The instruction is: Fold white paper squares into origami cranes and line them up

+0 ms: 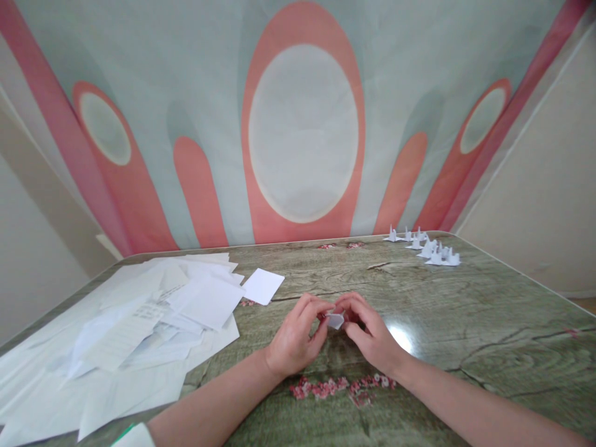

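Between my two hands, just above the table, is a small piece of folded white paper [335, 321]. My left hand [300, 332] pinches its left side with thumb and fingers. On the other side, my right hand [367, 329] has its fingers closed around the right edge of the paper. The fingers cover part of the folds, so the exact shape is hard to make out. Several folded white paper cranes [440, 253] stand in a group at the far right of the table.
A wood-patterned table [488, 323] with printed pink blossoms fills the lower view. Heaped on its left are many loose white sheets [139, 323], some printed. One square sheet [264, 286] lies beside the heap. Behind the table hangs a patterned backdrop [302, 230].
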A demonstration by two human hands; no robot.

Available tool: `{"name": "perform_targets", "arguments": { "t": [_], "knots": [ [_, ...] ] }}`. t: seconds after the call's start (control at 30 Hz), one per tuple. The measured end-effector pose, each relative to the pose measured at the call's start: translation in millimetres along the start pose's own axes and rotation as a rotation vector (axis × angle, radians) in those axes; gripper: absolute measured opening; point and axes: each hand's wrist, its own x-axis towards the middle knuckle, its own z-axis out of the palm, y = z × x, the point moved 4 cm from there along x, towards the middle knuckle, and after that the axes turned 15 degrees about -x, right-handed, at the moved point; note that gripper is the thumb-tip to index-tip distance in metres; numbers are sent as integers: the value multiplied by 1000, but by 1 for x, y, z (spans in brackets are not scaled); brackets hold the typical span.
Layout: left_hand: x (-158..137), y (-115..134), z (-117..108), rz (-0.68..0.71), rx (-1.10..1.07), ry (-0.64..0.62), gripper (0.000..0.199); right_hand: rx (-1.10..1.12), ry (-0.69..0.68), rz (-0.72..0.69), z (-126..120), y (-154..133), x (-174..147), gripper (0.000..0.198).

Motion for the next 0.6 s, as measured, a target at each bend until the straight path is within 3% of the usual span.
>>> {"name": "perform_targets", "arguments": {
  "t": [0.3, 0.47, 0.6],
  "knots": [
    [0, -5, -1, -24, -42, 66, 25, -75, 18, 21, 3, 0, 2, 6],
    [-1, -19, -2, -176, -141, 208, 20, -128, 4, -3, 3, 0, 3, 15],
    [0, -25, -3, -271, -230, 200, 16, -154, -29, 26, 5, 4, 2, 21]
  ]
}}
